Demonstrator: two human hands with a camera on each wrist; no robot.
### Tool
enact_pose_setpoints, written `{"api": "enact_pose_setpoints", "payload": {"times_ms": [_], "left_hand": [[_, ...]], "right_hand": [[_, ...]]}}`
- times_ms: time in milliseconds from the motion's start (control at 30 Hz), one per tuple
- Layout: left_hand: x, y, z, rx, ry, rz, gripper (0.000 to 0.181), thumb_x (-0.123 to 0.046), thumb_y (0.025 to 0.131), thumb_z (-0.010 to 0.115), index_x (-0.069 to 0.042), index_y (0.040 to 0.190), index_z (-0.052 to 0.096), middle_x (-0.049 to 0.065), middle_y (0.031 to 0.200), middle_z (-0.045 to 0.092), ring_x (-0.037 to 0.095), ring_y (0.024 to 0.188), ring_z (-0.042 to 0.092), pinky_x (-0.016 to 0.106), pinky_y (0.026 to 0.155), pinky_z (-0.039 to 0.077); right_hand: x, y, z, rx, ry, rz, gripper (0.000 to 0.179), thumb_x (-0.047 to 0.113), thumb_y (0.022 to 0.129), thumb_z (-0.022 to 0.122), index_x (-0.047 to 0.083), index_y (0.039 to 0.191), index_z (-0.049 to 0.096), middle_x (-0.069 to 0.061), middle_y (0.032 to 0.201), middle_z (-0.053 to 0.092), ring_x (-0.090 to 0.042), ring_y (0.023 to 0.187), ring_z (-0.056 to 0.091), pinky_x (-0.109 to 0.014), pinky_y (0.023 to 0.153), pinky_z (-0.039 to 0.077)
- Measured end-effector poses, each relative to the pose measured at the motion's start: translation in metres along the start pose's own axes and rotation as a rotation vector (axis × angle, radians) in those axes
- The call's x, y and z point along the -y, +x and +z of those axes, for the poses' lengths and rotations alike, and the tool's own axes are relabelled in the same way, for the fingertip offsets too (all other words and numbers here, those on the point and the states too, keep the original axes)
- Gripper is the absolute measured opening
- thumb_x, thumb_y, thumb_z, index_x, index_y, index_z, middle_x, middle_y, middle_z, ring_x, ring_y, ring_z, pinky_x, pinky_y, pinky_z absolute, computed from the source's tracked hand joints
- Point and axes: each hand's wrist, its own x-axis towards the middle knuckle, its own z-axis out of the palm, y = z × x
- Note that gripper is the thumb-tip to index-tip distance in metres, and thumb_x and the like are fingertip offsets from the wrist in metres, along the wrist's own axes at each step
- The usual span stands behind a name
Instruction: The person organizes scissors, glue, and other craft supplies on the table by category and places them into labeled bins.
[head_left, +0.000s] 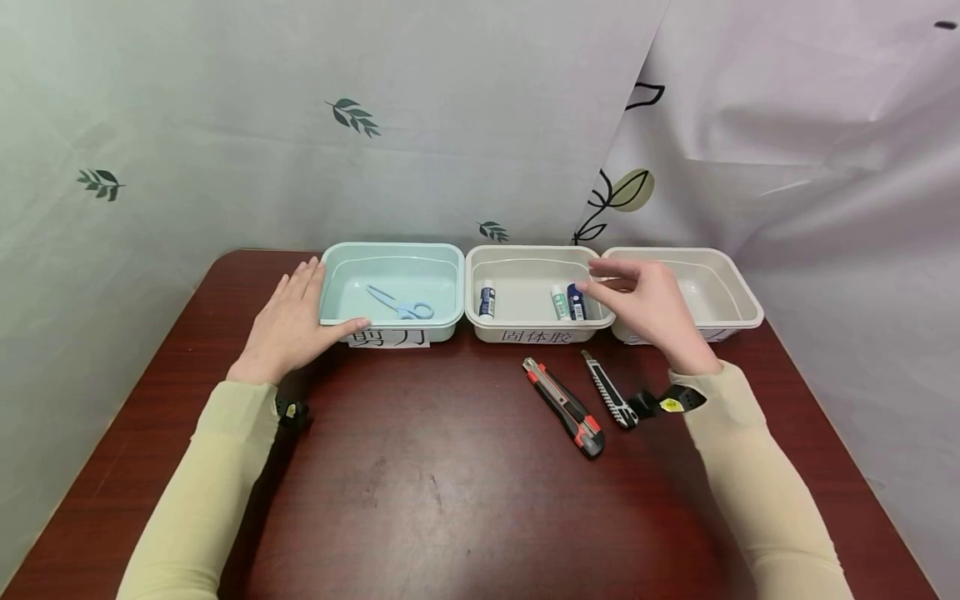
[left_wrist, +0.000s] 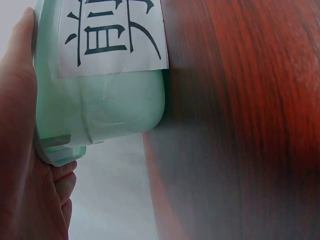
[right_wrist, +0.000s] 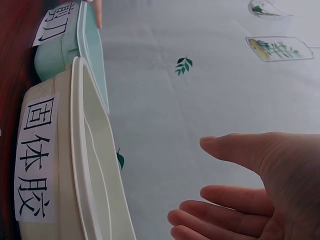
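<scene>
My left hand [head_left: 288, 321] rests on the left end of the light-green bin [head_left: 393, 320], fingers straight along its rim and thumb at the front edge. Inside that bin lie light-blue scissors [head_left: 414, 310]. Over the right end of the beige middle bin [head_left: 483, 332], my right hand [head_left: 651, 302] hovers with thumb and fingers apart; the right wrist view has nothing between them. Below its fingertips in the head view are a dark-blue glue stick [head_left: 575, 303] and a green-and-white one [head_left: 559, 304]. Another blue-and-white glue stick [head_left: 487, 300] is at the bin's left end.
Partly behind my right hand stands a second beige bin [head_left: 723, 292]. On the dark red table [head_left: 390, 483], in front of the bins, lie a red-and-black utility knife [head_left: 564, 407] and a black-and-silver utility knife [head_left: 609, 390]. A patterned cloth [head_left: 420, 108] hangs behind.
</scene>
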Motion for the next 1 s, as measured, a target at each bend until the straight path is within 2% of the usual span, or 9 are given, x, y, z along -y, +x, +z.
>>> {"api": "enact_pose_setpoints", "payload": {"times_ms": [333,700,1000], "left_hand": [[0.000,0.000,0.000,-0.004,-0.003,-0.002,0.118,-0.074,0.087,0.061,0.008,0.159,0.015,0.027,0.164,0.017,0.039,0.152,0.014,0.044,0.125,0.003],[0.000,0.000,0.000,-0.006,-0.001,-0.003,0.118,-0.074,0.087,0.060,0.007,0.159,0.016,0.027,0.164,0.017,0.039,0.152,0.014,0.046,0.125,0.005],[0.000,0.001,0.000,0.000,0.001,-0.008,0.118,-0.075,0.088,0.059,0.007,0.160,0.015,0.026,0.165,0.017,0.037,0.153,0.013,0.047,0.125,0.005]], "right_hand": [[-0.006,-0.010,-0.006,-0.009,-0.010,0.002,0.045,0.034,0.089,0.082,0.007,0.125,0.074,-0.008,0.120,0.072,-0.021,0.098,0.073,-0.014,0.078,0.054],[-0.013,-0.022,-0.012,0.025,-0.025,-0.013,0.047,0.030,0.090,0.081,0.003,0.127,0.071,-0.013,0.119,0.072,-0.025,0.097,0.073,-0.013,0.075,0.055],[-0.023,-0.034,-0.013,0.044,-0.024,0.000,0.044,0.026,0.089,0.082,0.004,0.126,0.072,-0.013,0.116,0.073,-0.017,0.094,0.074,-0.014,0.073,0.056]]}}
